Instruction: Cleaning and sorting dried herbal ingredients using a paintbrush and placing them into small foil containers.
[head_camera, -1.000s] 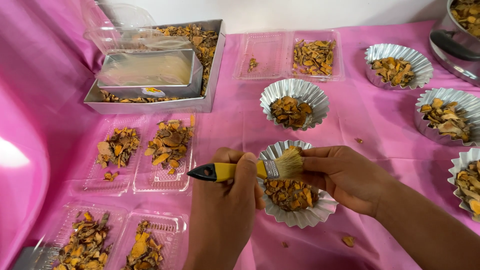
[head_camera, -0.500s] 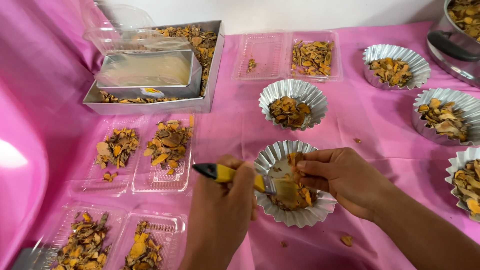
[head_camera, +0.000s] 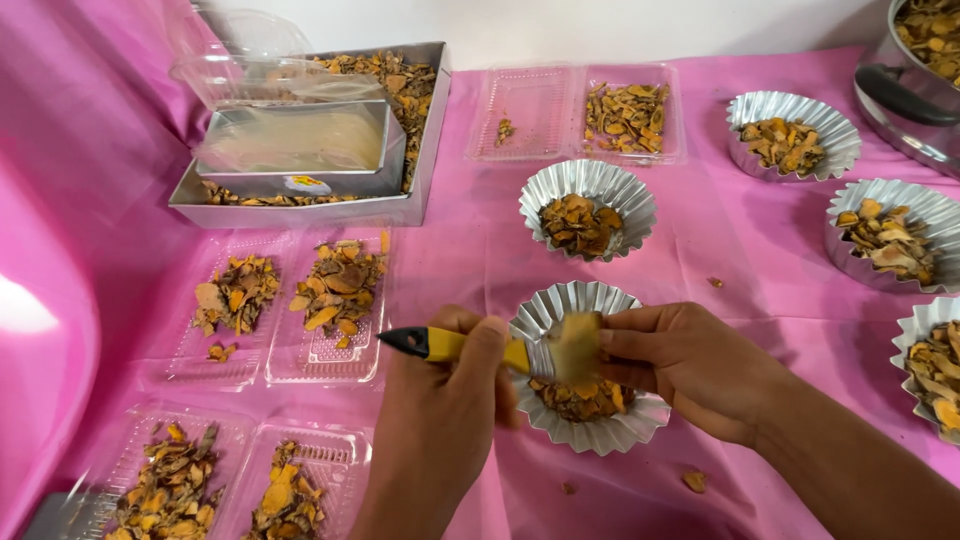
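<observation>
My left hand grips a brush with a yellow and black handle, held level over the pink cloth. Its pale bristles sit above a fluted foil cup that holds dried orange-brown slices. My right hand pinches the bristle end from the right, fingers closed on it, just above the cup's contents.
More foil cups with slices stand behind and to the right. Clear plastic trays of slices lie left and back. A metal tray with a box sits back left, a steel pot back right.
The brush dipped down into the cup half a second ago and now sits a little higher again, with my right hand still on the bristles.
</observation>
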